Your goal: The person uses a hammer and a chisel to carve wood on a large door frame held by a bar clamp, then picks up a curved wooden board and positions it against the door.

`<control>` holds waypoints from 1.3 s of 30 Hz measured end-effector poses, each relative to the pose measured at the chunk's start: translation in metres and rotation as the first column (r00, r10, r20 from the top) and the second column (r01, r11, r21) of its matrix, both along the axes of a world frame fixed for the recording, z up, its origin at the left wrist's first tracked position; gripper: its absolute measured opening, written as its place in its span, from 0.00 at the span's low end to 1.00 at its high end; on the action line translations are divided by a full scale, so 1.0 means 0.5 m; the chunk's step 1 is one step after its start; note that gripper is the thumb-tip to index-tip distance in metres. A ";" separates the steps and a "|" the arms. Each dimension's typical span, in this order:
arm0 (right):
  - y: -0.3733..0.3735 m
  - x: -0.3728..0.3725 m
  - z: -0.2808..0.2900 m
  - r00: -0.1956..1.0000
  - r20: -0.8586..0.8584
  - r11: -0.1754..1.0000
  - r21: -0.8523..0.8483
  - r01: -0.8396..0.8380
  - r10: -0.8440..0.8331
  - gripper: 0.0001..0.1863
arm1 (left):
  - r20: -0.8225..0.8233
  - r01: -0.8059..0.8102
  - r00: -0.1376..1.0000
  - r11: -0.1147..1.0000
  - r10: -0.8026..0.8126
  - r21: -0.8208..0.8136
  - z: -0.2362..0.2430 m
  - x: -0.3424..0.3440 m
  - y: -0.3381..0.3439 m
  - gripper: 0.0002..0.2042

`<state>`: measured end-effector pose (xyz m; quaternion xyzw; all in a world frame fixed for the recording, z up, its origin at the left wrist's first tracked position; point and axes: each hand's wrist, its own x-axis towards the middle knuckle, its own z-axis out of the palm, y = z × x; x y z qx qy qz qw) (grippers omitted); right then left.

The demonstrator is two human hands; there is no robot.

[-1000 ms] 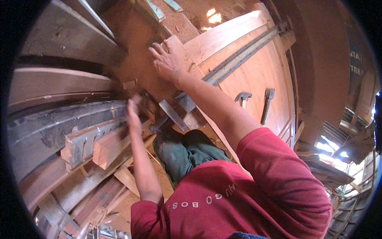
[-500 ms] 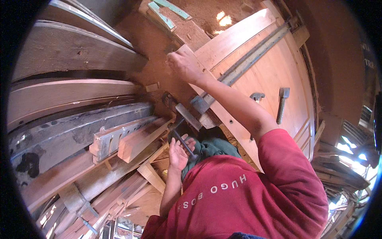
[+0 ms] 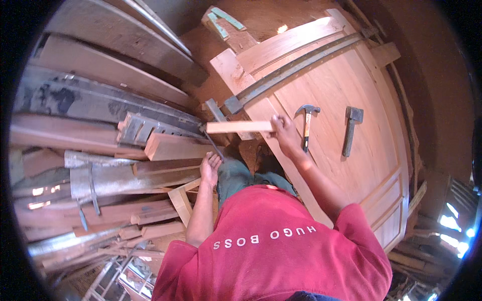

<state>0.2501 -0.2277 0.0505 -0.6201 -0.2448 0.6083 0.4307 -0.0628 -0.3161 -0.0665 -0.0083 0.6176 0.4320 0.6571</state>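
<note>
Your right hand (image 3: 284, 133) grips one end of a wood strip (image 3: 238, 127), which points to nine o'clock past the door's (image 3: 329, 90) left edge. At three o'clock lie the hammer (image 3: 307, 128) and, across a gap, the mallet (image 3: 350, 133). Your left hand (image 3: 210, 168), at eight, nears a clamp handle (image 3: 214, 145); whether it's grasping, I can't tell.

Long, rough dark-brown wooden planks (image 3: 120, 42) lie at the upper left, beside a long grey beam (image 3: 103, 103) with black stains. A square-ended reddish-brown timber (image 3: 178, 147) sits just beside a slotted grey metal bar (image 3: 145, 129). Two light-green painted wooden strips (image 3: 227, 18) lie angled near the top. Weathered brown wood scraps (image 3: 419, 263) fill the lower right.
</note>
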 end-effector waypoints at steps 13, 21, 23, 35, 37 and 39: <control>-0.303 -0.187 -0.012 0.667 0.259 0.635 0.203 -0.745 0.699 0.15 | 0.369 -0.094 0.929 0.975 0.013 0.201 0.133 0.103 -0.291 0.16; -0.510 -0.246 -0.041 -0.063 0.505 -0.124 0.088 -0.988 0.861 0.21 | 0.418 -0.836 0.473 0.545 0.775 -0.065 -0.090 0.023 -0.721 0.06; -0.552 -0.219 -0.065 -0.206 0.508 -0.228 -0.020 -0.973 0.837 0.21 | 0.332 -0.939 0.238 0.304 0.913 -0.163 -0.125 0.003 -0.837 0.05; -0.505 -0.060 -0.124 -0.411 0.667 -0.035 -0.500 -0.865 0.622 0.32 | -0.214 -0.984 0.047 0.009 0.976 -0.176 -0.149 -0.186 -1.302 0.24; -0.546 -0.110 -0.100 -0.249 0.657 -0.037 -0.319 -0.947 0.712 0.31 | -0.296 -0.995 0.098 0.101 0.950 -0.005 -0.177 -0.154 -1.500 0.27; -0.572 -0.184 -0.064 -0.259 0.549 -0.089 -0.317 -0.944 0.795 0.31 | -0.481 -0.959 0.132 0.235 0.867 0.160 -0.198 -0.160 -1.629 0.24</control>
